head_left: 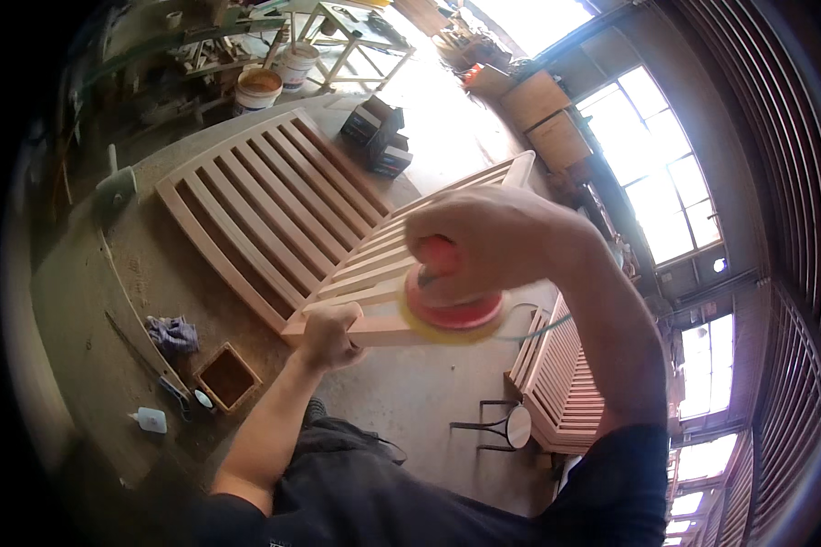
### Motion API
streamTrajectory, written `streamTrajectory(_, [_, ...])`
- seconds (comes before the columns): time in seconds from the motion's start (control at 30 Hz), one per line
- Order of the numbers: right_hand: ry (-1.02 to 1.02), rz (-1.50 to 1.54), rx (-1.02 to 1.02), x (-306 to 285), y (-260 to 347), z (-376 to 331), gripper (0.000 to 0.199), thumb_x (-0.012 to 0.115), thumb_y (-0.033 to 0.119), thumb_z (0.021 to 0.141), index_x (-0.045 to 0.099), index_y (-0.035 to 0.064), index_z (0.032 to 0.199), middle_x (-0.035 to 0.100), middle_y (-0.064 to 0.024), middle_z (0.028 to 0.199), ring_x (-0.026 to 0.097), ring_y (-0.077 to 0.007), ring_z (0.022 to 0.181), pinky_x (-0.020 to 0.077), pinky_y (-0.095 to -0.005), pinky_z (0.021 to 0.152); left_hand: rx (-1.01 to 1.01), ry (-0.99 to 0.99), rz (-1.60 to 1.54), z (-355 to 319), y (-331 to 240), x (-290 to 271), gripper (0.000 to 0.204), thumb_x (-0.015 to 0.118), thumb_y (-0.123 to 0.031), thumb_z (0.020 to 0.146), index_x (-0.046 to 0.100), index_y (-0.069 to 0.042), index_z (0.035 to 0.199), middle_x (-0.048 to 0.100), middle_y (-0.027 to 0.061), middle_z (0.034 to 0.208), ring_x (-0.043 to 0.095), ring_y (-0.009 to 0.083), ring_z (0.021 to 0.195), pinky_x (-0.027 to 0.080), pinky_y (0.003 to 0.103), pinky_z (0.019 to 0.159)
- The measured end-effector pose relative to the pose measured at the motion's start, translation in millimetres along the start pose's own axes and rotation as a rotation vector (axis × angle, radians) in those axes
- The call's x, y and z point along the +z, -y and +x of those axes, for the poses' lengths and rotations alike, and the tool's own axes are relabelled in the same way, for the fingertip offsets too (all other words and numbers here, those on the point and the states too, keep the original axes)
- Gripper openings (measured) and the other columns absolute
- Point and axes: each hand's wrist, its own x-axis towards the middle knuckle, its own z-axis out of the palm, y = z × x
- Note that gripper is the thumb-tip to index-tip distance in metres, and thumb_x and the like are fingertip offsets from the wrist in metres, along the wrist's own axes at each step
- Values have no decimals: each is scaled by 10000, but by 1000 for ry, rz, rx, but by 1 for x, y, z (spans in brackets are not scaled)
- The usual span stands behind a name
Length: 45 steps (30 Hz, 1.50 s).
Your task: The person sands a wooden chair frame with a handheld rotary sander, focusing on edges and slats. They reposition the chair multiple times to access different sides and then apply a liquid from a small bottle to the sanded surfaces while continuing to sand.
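Dark boxes (379,135) beyond slatted frame (388,273); white bottle (150,419) lower left.

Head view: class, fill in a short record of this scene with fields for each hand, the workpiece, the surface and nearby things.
left hand: left hand grips the near end of the slatted frame
right hand: right hand presses down on a red sander, fingers wrapped over its top
workpiece: pale wooden frame, tilted, sander on its near rail
surface: dusty bench
nearby: second slatted frame, purple rag, small wooden box, two buckets, stool
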Motion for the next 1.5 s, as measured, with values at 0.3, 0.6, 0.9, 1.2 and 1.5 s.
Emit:
streamTrajectory(0.3, [637, -92, 2, 19, 7, 100, 489, 847, 432, 745, 773, 71, 1067, 760, -98, 927, 732, -260, 825, 576, -394, 742, -10, -24, 40, 3, -2, 1, 251, 838, -194, 723, 638, -55, 786, 666, 202, 760, 686, 427, 757, 548, 471, 668])
streamTrajectory(0.6, [179, 27, 72, -7, -9, 23, 390, 823, 388, 777, 731, 82, 1000, 713, -118, 892, 711, -255, 845, 555, -403, 762, -50, -13, 35, 8, -4, -8, 180, 810, -178, 765, 668, -69, 784, 695, 170, 771, 700, 400, 753, 554, 444, 659])
streamTrajectory(0.9, [-1077, 276, -98, 130, -23, -84, 534, 971, 258, 746, 668, 132, 1166, 642, -119, 1101, 714, -248, 922, 609, -391, 761, -62, 30, -2, 3, 5, -4, 188, 814, -146, 777, 645, -66, 795, 700, 169, 798, 699, 379, 760, 547, 435, 661])
streamTrajectory(1.2, [-1848, 808, -57, 288, 15, 6, 667, 879, 392, 904, 437, 81, 1294, 555, -145, 1199, 553, -241, 1142, 451, -413, 1021, -122, 49, 49, 15, -15, -8, 159, 787, -126, 814, 647, -53, 806, 693, 189, 819, 693, 411, 820, 553, 448, 703])
streamTrajectory(1.5, [-1689, 694, -38, 259, -5, -29, 697, 942, 404, 816, 510, 55, 1237, 558, -153, 1186, 566, -242, 1121, 472, -395, 958, -147, 25, 14, 11, -7, -2, 139, 779, -109, 812, 656, -51, 842, 708, 190, 837, 708, 399, 821, 572, 430, 712])
